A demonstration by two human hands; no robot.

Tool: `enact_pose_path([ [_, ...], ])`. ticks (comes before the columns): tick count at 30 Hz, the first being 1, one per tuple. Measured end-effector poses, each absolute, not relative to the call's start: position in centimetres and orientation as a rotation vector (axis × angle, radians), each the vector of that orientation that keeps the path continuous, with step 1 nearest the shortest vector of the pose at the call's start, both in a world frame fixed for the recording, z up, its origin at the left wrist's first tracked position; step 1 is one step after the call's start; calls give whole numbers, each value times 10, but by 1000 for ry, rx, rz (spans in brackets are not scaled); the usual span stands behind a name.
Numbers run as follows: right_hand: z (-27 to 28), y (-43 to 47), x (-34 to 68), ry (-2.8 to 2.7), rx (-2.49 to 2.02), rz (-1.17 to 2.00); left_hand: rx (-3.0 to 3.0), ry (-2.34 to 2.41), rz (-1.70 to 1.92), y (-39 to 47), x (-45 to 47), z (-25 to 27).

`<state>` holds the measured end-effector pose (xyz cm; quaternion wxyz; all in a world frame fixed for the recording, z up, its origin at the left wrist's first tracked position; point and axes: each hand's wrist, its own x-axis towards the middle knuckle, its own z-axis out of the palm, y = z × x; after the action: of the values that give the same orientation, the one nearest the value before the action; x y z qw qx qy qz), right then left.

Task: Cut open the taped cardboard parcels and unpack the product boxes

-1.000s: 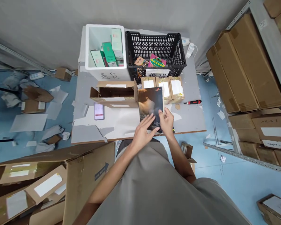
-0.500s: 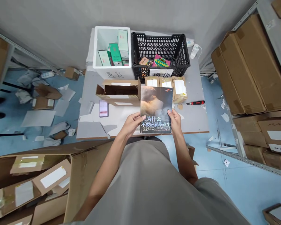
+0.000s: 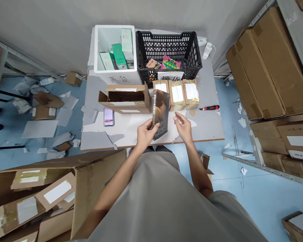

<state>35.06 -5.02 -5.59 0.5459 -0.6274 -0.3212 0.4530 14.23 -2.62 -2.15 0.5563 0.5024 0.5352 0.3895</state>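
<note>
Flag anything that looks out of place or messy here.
Loose white sheets and an opened carton lie strewn on the floor left of the table, like discarded packaging. White paper atop the table also has ragged, torn-looking edges.

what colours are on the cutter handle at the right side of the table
The cutter handle is red and black, seen best in the head view.

The paperback book (image 3: 163, 111) has a smooth paper cover with a slight sheen. The box (image 3: 115, 71) is matt white foam; the crate (image 3: 143, 70) is perforated black plastic. The open carton (image 3: 145, 108) is matt cardboard. Shiny tape covers the sealed cartons (image 3: 177, 106). The shirt (image 3: 151, 195) is matt cloth; the rack (image 3: 267, 169) is perforated metal.
</note>
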Motion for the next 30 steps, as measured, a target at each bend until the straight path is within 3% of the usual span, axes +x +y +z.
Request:
enact_pose_path([
  [3, -51, -55, 329, -841, -1392, 1190, 1407, 1302, 852, -41, 153, -30],
  [9, -65, -57, 321, -772, -1589, 959, 1654, 1101, 723, -42, 148, -54],
  [15, -60, -56, 352, -661, -1369, 1334, 1052, 1175, 731, 4, 107, -72],
  [21, -49, -49, 365, -713, -1337, 1448, 905, 987, 680, 16, 96, -61],
  [30, -37, -28, 388, -1120, -1261, 1217, 1307, 1051, 956, 28, 89, -26],
])
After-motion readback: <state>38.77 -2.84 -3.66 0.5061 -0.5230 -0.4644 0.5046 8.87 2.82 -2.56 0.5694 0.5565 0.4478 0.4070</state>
